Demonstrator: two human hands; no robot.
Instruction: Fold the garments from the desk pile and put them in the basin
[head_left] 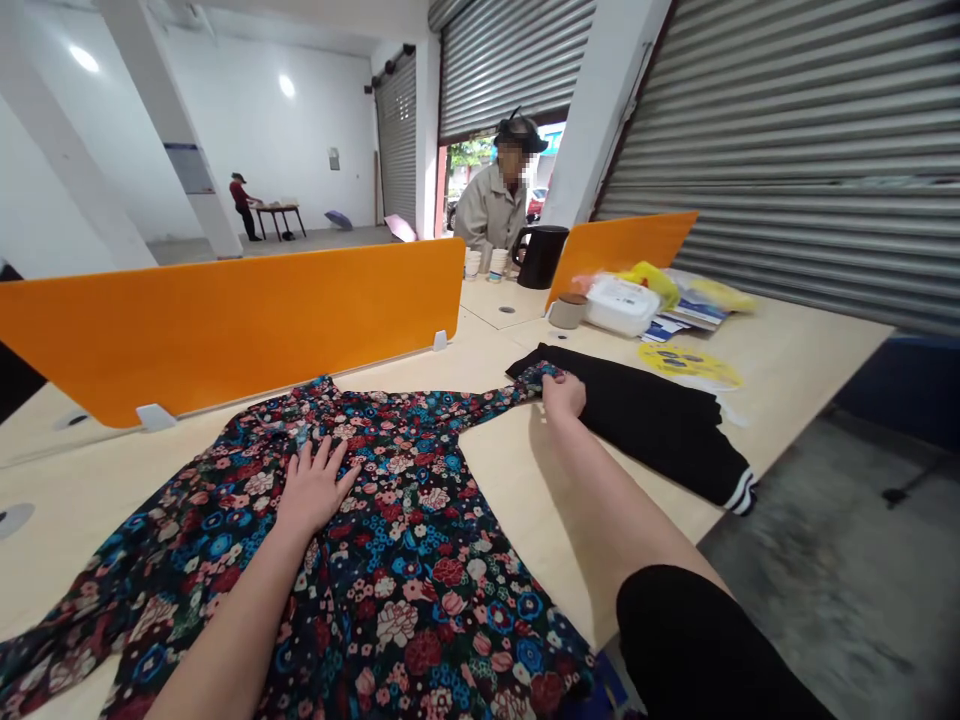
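A dark floral long-sleeved garment [420,520] is spread over the pale wooden table [540,500], its lower part reaching the near edge. My left hand [315,485] lies flat on its upper part with the fingers spread. At the end of the sleeve stretched out to the right, my right hand [564,395] has its fingers closed on the cuff. Just beyond that hand is a folded black garment [645,420] with white stripes at one end. The other sleeve trails toward the lower left.
Orange dividers [247,325] stand along the table. Farther right are a white plastic box [621,305], a roll of tape [568,311], a yellow fan [690,365] and a black pitcher [541,257] near paper cups [497,264]. A person in a beige jacket [487,212] is behind.
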